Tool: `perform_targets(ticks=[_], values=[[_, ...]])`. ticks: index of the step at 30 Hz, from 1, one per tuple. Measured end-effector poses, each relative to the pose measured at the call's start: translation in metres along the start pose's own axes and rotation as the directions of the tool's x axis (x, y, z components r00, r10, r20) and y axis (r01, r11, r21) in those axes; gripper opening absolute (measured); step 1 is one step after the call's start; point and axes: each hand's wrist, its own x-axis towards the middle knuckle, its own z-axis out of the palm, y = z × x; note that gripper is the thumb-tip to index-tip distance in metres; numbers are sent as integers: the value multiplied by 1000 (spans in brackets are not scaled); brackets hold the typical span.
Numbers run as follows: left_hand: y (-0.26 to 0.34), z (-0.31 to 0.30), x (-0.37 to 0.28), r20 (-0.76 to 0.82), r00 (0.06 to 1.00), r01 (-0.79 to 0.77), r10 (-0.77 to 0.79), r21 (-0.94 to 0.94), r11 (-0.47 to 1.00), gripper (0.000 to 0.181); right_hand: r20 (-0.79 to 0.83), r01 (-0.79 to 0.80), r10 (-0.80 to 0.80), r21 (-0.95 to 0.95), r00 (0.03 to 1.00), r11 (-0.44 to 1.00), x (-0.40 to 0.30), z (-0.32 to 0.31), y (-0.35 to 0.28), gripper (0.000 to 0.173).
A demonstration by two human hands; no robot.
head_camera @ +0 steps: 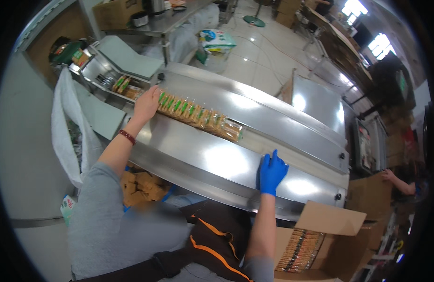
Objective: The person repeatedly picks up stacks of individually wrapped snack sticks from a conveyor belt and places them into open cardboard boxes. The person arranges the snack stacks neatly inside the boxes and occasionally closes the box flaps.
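A row of clear-wrapped tan food packets with green marks (192, 112) lies in the channel of a stainless steel conveyor. My left hand (148, 104), bare with a dark red bracelet at the wrist, touches the upper left end of this row; whether its fingers grip a packet is hidden. Behind it, a few more packets (127, 86) sit in the metal chute. My right hand (274, 172), in a blue glove, hovers over or rests on the near steel plate (220, 158), with nothing in it and its fingers partly spread. The last packet at the row's right end lies flat.
An open cardboard box (329, 218) with rows of packets (299, 250) stands at the lower right. Beyond it shows another person's hand (389, 175) at a carton. A steel table (160, 24) stands behind the conveyor, and a white cloth (67, 130) hangs at left.
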Motion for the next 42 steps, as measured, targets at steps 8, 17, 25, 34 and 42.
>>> perform_targets(ticks=[8,17,25,34,42], values=[[95,75,-57,427,871,158,242,-711,685,65,208,-204,186,66,960,977,88,27,113,58],[108,84,-65,391,878,-149,277,-328,933,100,525,-550,174,755,833,357,82,-36,75,46],[72,59,-41,336,886,-151,320,-445,883,100,282,-234,37,707,959,667,53,-32,-39,73],[58,28,-33,360,867,-122,345,-518,847,103,334,-153,-207,789,919,595,25,-4,-61,81],[79,77,-35,173,975,3,142,-645,764,107,247,-110,-86,681,965,724,24,18,-80,91]])
